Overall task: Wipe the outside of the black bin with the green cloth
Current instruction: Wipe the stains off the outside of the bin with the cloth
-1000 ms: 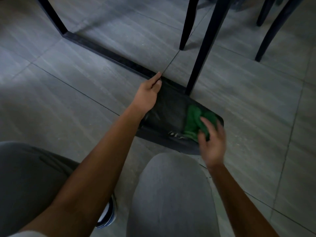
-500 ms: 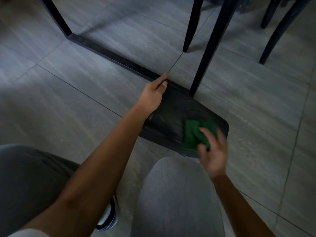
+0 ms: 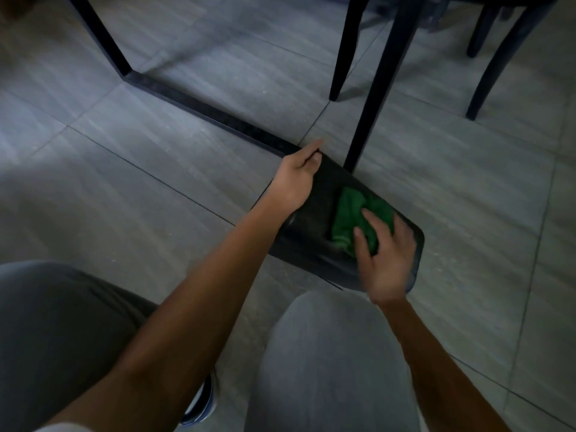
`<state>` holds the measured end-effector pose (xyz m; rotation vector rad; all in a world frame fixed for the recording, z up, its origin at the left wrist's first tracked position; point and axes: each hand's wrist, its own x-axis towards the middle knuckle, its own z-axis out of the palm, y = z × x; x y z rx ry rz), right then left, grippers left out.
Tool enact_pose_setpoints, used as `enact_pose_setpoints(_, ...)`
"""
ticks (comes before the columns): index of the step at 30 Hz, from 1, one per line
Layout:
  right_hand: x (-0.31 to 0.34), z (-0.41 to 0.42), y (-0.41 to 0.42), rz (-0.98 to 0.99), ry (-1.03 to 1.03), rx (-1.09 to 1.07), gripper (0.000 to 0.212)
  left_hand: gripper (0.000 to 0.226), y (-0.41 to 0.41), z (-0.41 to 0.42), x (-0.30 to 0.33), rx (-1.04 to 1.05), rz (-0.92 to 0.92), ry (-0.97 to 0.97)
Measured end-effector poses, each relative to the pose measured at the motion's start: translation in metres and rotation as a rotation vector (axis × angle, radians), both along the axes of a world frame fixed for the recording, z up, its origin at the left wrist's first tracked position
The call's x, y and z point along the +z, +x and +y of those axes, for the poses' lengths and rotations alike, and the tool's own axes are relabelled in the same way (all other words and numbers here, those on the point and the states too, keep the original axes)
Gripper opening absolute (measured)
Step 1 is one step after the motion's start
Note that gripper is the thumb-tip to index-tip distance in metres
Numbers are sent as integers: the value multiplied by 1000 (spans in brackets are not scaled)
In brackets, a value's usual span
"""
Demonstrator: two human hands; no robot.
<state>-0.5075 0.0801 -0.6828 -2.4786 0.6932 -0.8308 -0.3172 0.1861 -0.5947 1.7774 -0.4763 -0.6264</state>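
The black bin (image 3: pixel 314 235) lies on its side on the grey tiled floor, just beyond my knees. My left hand (image 3: pixel 296 179) grips its far left edge, fingers curled over the rim. The crumpled green cloth (image 3: pixel 350 215) rests on the bin's upturned side. My right hand (image 3: pixel 385 257) presses down on the cloth, fingers spread over its near part. The bin's near edge is partly hidden behind my right hand and knee.
A black table frame bar (image 3: pixel 199 109) runs across the floor to the bin's far end. A black chair leg (image 3: pixel 374 98) stands right behind the bin, with more chair legs (image 3: pixel 495 67) at the far right. My grey-trousered knees (image 3: pixel 330 363) fill the foreground.
My right hand has slid the green cloth down the bin's side and back up toward its middle. My left hand has kept its hold on the bin's edge.
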Motion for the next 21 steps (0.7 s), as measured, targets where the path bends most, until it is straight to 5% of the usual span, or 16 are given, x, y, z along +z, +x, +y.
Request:
enact_pose_setpoints(3, -14, -41, -31, 123, 155, -170, 39, 45, 1, 7, 1, 26, -34, 37)
enact_pose_setpoints(9, 40, -87, -29, 136, 256, -319, 82, 45, 1, 14, 2, 33, -34, 52)
enact_pose_setpoints(12, 56, -69, -21, 163, 118, -239, 82, 45, 0, 17, -3, 46, -22, 56)
enact_pose_setpoints(15, 40, -36, -23, 301, 318, -15, 81, 45, 1, 23, -7, 18, -33, 81)
enact_pose_setpoints(21, 16, -33, -26, 117, 400, -64, 69, 45, 2, 28, -9, -24, -34, 80)
